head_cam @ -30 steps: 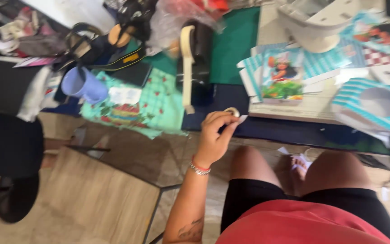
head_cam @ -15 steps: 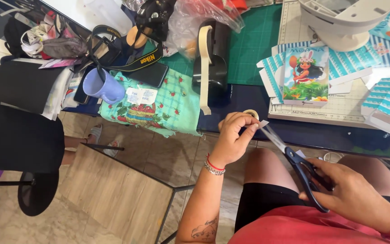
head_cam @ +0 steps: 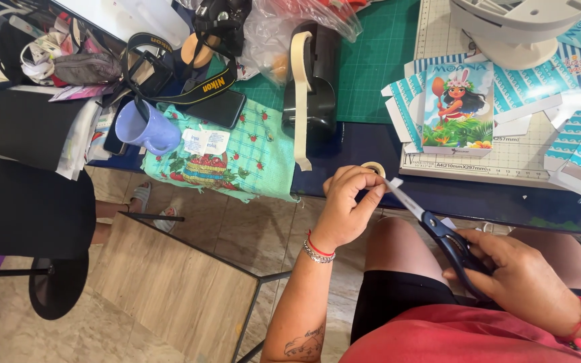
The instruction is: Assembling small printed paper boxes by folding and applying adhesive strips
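Observation:
My left hand (head_cam: 345, 208) is closed around a small roll of tape (head_cam: 373, 168), held just off the table's front edge. My right hand (head_cam: 522, 282) grips the dark blue handles of a pair of scissors (head_cam: 438, 228). The scissor blades point up and left, and their tip meets the tape at my left fingertips. Both hands hover over my lap, above my bare knees and black shorts.
On the dark table (head_cam: 479, 195) lie a green cutting mat (head_cam: 378, 60), a black tape dispenser (head_cam: 311, 87), a green patterned cloth (head_cam: 237, 161), a lilac mug (head_cam: 146, 129), a camera strap (head_cam: 189, 87), printed blue-striped paper boxes (head_cam: 458, 111) and a white machine (head_cam: 519, 27). A black chair (head_cam: 21, 195) stands left.
The view swung and my right hand came into sight with the scissors. The blades have moved up to the tape in my left hand.

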